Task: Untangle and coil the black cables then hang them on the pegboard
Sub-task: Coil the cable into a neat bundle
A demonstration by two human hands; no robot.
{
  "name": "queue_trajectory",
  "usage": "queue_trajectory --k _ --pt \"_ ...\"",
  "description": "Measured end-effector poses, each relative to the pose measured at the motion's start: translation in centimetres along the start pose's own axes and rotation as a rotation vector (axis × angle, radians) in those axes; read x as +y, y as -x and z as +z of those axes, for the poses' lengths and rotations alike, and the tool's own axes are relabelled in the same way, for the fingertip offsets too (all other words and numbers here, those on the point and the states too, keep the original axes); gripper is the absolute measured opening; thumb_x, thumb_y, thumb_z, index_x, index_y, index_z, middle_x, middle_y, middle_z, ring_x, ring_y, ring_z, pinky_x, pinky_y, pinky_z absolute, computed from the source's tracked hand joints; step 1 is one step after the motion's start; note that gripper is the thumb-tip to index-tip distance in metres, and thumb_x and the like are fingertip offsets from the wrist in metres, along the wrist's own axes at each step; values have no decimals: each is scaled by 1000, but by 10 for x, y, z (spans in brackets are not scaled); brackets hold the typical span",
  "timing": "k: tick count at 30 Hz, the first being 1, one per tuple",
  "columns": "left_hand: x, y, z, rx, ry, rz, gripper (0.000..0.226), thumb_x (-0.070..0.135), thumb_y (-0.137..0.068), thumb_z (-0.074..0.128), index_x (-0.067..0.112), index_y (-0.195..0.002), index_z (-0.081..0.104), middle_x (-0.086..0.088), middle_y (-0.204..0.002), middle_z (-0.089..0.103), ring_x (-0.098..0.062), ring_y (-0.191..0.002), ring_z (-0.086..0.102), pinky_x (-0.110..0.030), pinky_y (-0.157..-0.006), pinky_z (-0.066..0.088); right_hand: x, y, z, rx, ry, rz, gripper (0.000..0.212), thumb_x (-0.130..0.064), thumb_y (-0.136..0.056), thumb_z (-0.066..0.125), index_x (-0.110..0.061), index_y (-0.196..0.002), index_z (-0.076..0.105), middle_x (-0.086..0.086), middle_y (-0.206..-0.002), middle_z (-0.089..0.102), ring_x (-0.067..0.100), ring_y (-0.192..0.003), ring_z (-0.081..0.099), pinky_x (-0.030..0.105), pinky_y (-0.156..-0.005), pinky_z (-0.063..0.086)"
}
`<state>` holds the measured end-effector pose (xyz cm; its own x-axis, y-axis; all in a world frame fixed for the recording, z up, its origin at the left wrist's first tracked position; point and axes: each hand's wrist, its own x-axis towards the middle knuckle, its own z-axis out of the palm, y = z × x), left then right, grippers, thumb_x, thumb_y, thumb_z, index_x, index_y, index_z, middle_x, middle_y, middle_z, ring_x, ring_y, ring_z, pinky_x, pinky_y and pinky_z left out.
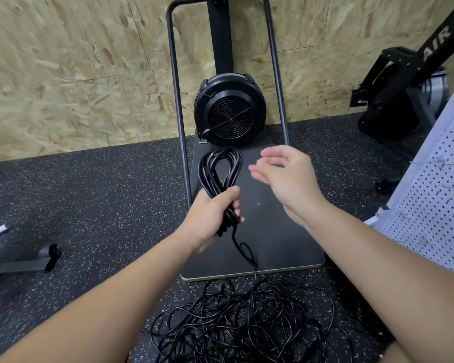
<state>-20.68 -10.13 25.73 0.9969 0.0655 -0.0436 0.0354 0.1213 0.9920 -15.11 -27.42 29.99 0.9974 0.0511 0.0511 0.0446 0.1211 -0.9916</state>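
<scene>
The left hand grips the upright coil; the right hand, loosely spread and empty, hovers at its three o'clock.

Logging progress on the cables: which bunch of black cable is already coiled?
The coiled cable gripped in the left hand, looped neatly above the fist. The tangled cables on the floor lie in a loose heap, held by neither hand.
</scene>
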Motion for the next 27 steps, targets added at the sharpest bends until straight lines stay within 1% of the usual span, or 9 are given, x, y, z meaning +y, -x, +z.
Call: queue_trajectory --k 4,7,9,12,15,19,21,24,27 --pt "8 -6 -9 71 109 32 26 16 -110 62 14 -84 59 -5 -76 53 -20 -67 52 -37 -66 54 20 9 0 -445 344 188 51 15 -88 69 -13 -130 71 8 -124 78 18 -114 76 40 -105 61" --pt "13 -9 -11 68 204 14 23 19 -110 62 15 -89 56 -3 -76 51 -20 -67 54 -36 -66 45 43 24 9 -755 495 226 56 -5 -84 88 -20 -135 69 -1 -131 76 9 -120 70 29 -108 54" --pt "16 -10 -14 69 239 33 15 17 -111 61 10 -100 54 -3 -77 50 -20 -68 54 -39 -69 52 54 28 15 -832 513 251 48 -13 -85 92 -15 -127 70 6 -119 80 14 -111 74 32 -107 56" --pt "19 -13 -24 129 218 94 10 14 -110 62 9 -109 54 -5 -80 53 -19 -69 53 -39 -74 59 52 25 18 -750 465 297 34 -7 -93 84 -1 -122 67 16 -95 78 21 -86 75 24 -74 57" --pt "22 -16 -40 241 196 100 11 15 -110 65 7 -108 58 -5 -80 56 -19 -68 54 -37 -71 59 33 18 12 -632 421 235 20 -8 -99 78 7 -110 69 14 -80 72 18 -65 70 29 -67 59" --pt "23 -15 -50 292 -12 76 25 28 -108 67 7 -95 61 -8 -76 58 -27 -70 65 -35 -60 51 6 12 10 -509 868 -170 28 -39 -107 66 -21 -88 75 -1 -66 68 2 -51 51 28 -59 45" --pt "22 -14 -47 225 -220 88 41 38 -105 66 4 -82 58 -11 -73 59 -29 -70 67 -37 -63 43 1 15 14 -461 901 -253 35 -45 -109 59 -27 -82 73 -13 -58 61 1 -51 50 31 -59 40" --pt "17 -9 -39 27 -265 42 49 49 -105 68 5 -86 58 -11 -80 50 -23 -72 48 -39 -69 39 1 17 15 -439 814 -215 37 -43 -109 62 -24 -81 76 -22 -50 55 0 -48 50 19 -54 35" --pt "15 -6 -33 -35 -142 -74 50 63 -95 76 13 -98 69 -7 -85 52 -19 -72 47 -38 -70 40 -3 15 11 -436 398 74 21 -30 -102 76 -12 -91 81 -2 -64 58 14 -59 50 26 -58 39"
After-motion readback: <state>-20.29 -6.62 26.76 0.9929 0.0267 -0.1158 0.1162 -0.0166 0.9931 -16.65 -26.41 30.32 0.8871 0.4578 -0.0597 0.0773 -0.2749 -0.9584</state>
